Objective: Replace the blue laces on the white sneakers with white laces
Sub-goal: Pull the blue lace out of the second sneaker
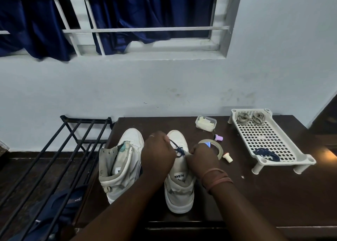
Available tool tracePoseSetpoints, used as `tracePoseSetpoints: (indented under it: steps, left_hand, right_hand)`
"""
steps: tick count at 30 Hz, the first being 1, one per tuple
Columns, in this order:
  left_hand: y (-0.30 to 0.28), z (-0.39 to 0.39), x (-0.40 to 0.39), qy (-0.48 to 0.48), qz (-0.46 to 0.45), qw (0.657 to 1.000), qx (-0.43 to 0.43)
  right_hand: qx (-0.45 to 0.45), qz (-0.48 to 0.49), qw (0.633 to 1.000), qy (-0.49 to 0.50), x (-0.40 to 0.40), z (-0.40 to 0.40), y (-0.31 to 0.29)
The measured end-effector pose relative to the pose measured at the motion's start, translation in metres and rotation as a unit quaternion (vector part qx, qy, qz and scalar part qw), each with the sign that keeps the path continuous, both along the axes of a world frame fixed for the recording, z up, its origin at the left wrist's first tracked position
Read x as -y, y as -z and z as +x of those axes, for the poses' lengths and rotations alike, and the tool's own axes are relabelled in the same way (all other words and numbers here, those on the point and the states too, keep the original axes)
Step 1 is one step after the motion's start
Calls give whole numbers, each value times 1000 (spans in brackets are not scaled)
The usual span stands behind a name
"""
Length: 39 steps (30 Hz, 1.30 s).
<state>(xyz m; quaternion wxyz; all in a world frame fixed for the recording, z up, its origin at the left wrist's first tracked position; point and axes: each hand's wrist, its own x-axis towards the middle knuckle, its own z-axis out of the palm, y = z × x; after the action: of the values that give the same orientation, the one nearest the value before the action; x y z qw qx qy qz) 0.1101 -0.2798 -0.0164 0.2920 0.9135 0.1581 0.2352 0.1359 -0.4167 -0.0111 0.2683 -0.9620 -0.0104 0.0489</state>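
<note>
Two white high-top sneakers stand side by side on a dark table, toes pointing away from me. The left sneaker has no lace in its eyelets. On the right sneaker a blue lace still crosses the lower eyelets. My left hand pinches one strand of that lace and holds it taut. My right hand grips the sneaker's right upper edge beside the lace. A removed blue lace lies on a white perforated tray, with coiled white laces at its far end.
A tape roll, a small pink cap, a cream stopper and a clear plastic box lie right of the sneakers. A black metal rack stands left of the table, with dark footwear beneath. The wall lies behind.
</note>
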Motion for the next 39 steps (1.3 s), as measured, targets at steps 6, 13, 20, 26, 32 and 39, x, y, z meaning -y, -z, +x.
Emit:
tracePoseSetpoints:
  steps: [6,13,20,26,32,39]
  left_hand:
    - [-6,6,-10,14,-85,996,14]
    - [-6,-3,9,102,323,932,-131]
    - [-32,1,8,86,-269,959,24]
    - [-45,5,-5,71,-591,794,124]
    - [-52,6,-26,130,-147,980,3]
    - [-33,-3,-11,138,143,968,-155]
  right_hand:
    - [0,-5,1000,3,-2,-1,-1]
    - [-4,3,1000,1,-1,-1,-2]
    - [-9,9,1000,10,-2,-2,-3]
    - [-2,13,1000,16,-3,-6,-8]
    - [20,11,1000,12,-4,-11,-11]
    - [19,7,1000,10,-5,-12,-12]
